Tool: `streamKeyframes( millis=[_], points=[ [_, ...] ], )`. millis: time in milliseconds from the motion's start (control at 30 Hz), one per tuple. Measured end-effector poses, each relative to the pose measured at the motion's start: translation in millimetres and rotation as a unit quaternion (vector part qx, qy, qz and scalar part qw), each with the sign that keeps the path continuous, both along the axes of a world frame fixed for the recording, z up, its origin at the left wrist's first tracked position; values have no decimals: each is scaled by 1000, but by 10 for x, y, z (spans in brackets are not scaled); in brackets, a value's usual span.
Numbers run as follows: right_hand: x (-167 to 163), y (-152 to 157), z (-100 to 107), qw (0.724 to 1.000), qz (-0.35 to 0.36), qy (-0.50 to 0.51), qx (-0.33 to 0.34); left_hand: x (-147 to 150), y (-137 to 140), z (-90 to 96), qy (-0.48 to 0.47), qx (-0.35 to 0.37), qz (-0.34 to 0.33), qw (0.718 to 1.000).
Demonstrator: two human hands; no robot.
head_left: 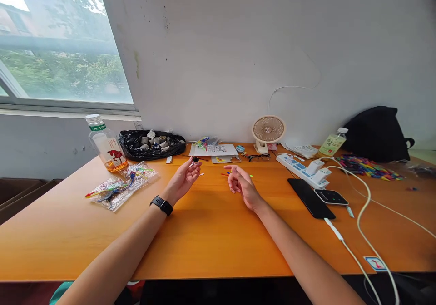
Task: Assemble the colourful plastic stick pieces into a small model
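My left hand (184, 180), with a black watch on its wrist, is raised over the middle of the table. Its thumb and fingers pinch a small round black piece (195, 159), too small to name. To its right, my right hand (243, 186) hovers with the index finger stretched out and the other fingers loosely curled, and nothing shows in it. Just behind that hand, a few small coloured pieces (226, 174) lie on the table, partly covered by the fingers. Both forearms reach in from the front edge of the wooden table (211, 246).
Left: a plastic bottle (108, 148), clear bags of coloured parts (121, 189), a black rubbish bag (131, 148). Back: papers (221, 150), glasses (258, 158), a small fan (268, 130). Right: a power strip (296, 169), a phone (309, 198), cables, a coloured pile (368, 166), a black bag (376, 135).
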State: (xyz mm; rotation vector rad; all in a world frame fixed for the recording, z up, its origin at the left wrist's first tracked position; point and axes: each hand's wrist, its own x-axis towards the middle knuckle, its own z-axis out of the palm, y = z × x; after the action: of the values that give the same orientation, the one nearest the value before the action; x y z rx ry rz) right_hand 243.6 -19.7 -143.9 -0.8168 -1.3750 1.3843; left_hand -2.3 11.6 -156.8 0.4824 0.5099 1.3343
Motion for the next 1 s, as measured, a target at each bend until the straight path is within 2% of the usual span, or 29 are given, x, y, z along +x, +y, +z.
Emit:
streamKeyframes(
  millis=[133, 400, 500, 600, 700, 767, 800, 867, 933, 1000],
  points=[
    [-12, 9, -29, 1000, 2, -13, -5, 85, -65, 4, 76, 45, -3, 996],
    [-32, 37, -103, 996, 31, -85, -4, 206, -197, 32, 209, 108, -49, 971],
    [-67, 39, -151, 990, 34, -130, 50, 220, -189, -25, 236, 129, -62, 961],
    [-100, 44, -212, 975, -1, -182, 125, 265, -195, -88, 273, 151, -86, 946],
    [-107, 46, -242, 958, -32, -226, 172, 316, -203, -131, 318, 185, -101, 924],
    [-90, 44, -232, 947, -33, -254, 195, 309, -185, -143, 380, 218, -85, 895],
    [-75, 43, -220, 939, -34, -272, 206, 284, -166, -143, 424, 238, -57, 872],
    [-35, 43, -192, 915, -45, -328, 228, 187, -112, -140, 518, 276, 34, 809],
    [10, 47, -166, 878, -65, -408, 242, 48, -49, -142, 589, 293, 133, 742],
    [47, 53, -145, 840, -78, -480, 241, -97, 8, -164, 646, 295, 186, 679]
  ],
)
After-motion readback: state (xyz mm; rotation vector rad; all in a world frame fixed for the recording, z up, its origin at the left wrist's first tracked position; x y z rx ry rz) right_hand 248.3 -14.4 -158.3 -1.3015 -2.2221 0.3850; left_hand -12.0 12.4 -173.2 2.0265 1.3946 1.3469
